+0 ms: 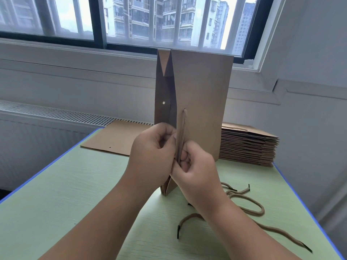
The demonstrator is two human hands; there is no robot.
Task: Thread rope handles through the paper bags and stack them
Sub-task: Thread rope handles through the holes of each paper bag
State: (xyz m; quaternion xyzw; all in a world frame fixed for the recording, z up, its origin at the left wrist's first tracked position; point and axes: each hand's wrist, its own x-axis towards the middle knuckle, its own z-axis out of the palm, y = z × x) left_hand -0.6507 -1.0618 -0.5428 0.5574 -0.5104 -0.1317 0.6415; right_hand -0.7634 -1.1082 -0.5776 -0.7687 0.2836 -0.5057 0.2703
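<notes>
Upright paper bag [202,102] gripped at its edge by left hand [153,149]; right hand [195,171] pinches rope handle [182,132] against it. Right of both lie loose ropes [249,207].

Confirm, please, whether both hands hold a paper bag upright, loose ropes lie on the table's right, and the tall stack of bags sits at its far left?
Not quite: the head view shows the stack of bags at the table's far right, not left. The left hand and right hand do hold the upright bag, and loose ropes lie on the right.
</notes>
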